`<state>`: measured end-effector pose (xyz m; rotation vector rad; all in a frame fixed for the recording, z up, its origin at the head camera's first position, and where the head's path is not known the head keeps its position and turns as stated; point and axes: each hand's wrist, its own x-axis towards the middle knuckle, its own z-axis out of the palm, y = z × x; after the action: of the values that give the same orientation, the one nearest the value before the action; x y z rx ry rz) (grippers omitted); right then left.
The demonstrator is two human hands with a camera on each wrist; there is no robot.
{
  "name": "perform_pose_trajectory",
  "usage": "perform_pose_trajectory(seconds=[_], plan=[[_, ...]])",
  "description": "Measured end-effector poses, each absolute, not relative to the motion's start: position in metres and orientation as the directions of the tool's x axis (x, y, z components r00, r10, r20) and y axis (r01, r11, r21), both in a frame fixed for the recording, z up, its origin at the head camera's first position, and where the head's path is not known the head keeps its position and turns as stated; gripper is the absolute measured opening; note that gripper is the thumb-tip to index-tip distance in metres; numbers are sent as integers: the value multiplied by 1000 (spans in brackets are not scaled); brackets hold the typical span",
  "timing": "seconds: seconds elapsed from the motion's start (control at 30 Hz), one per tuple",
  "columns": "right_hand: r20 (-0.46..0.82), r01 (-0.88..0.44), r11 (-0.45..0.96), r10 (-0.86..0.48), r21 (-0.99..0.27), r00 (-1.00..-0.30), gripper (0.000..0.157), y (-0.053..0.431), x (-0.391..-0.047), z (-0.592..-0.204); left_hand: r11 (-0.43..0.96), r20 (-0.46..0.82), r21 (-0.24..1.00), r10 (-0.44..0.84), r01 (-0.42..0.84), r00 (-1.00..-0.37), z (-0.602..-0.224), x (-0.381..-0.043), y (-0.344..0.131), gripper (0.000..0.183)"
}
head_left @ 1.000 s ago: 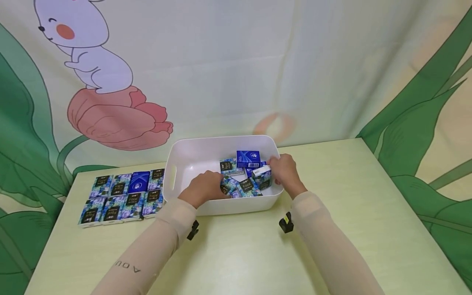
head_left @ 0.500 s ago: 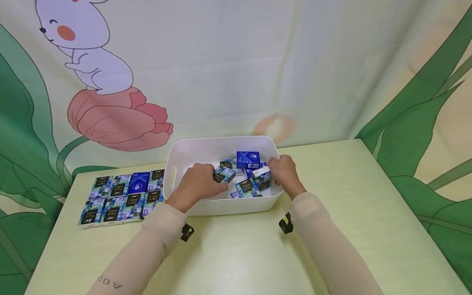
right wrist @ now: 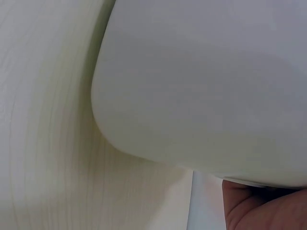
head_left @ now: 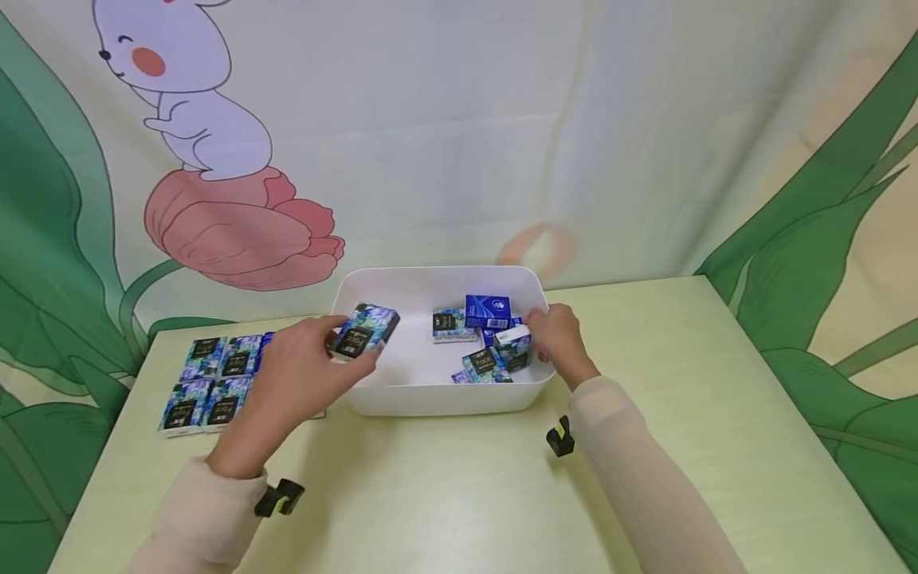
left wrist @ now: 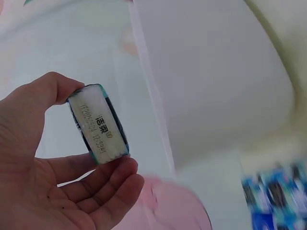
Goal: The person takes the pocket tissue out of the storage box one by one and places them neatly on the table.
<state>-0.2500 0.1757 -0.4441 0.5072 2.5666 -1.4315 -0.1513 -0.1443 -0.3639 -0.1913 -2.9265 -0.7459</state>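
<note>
My left hand (head_left: 297, 375) pinches a small floral tissue pack (head_left: 367, 331) between thumb and fingers, held up over the left end of a white plastic bin (head_left: 452, 402). The left wrist view shows the pack's white end (left wrist: 98, 125) with printed characters, the thumb on one edge and fingers on the other. At the bin's right end, my right hand (head_left: 562, 344) grips the rim, fingers hooked at the handle opening. Inside the bin, several floral packs (head_left: 486, 365) and a dark blue pack (head_left: 488, 311) lie jumbled towards the right.
Left of the bin, more tissue packs (head_left: 185, 405) lie flat in two rows on the pale table (head_left: 459, 494), partly hidden by my left forearm. A curtain (head_left: 430, 159) printed with a rabbit and leaves hangs right behind the table.
My left hand has lifted a floral tissue pack out of the pile and carried it left and up. The right hand stays at the bin's right end.
</note>
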Motion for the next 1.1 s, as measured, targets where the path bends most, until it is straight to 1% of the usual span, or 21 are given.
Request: perform_pose_trajectory(seconds=[0.2,0.4,0.47,0.6,0.77,0.93,1.1], plan=[[-295,365,497,216,-787,-931,29,177,-249,-444,891,182,449,-22,63,-983,-370,-119,-204,65],[-280,355,512,220,-782,-934,28,176,-249,-443,920,166,389,-121,-48,-979,-382,-96,-256,72],[-285,361,516,222,-777,-932,28,175,-250,-444,921,141,378,-160,-96,-977,-386,-89,-271,75],[-311,380,513,218,-770,-925,29,174,-251,-444,908,64,360,-254,-215,-965,-393,-78,-297,77],[-321,386,522,215,-760,-922,29,175,-252,-445,888,-28,300,-355,-347,-934,-403,-71,-317,82],[-326,387,510,208,-768,-922,28,177,-253,-445,844,-158,245,-451,-477,-878,-423,-64,-332,90],[-325,383,503,203,-775,-924,28,175,-253,-445,815,-274,195,-488,-545,-828,-453,-62,-352,95]])
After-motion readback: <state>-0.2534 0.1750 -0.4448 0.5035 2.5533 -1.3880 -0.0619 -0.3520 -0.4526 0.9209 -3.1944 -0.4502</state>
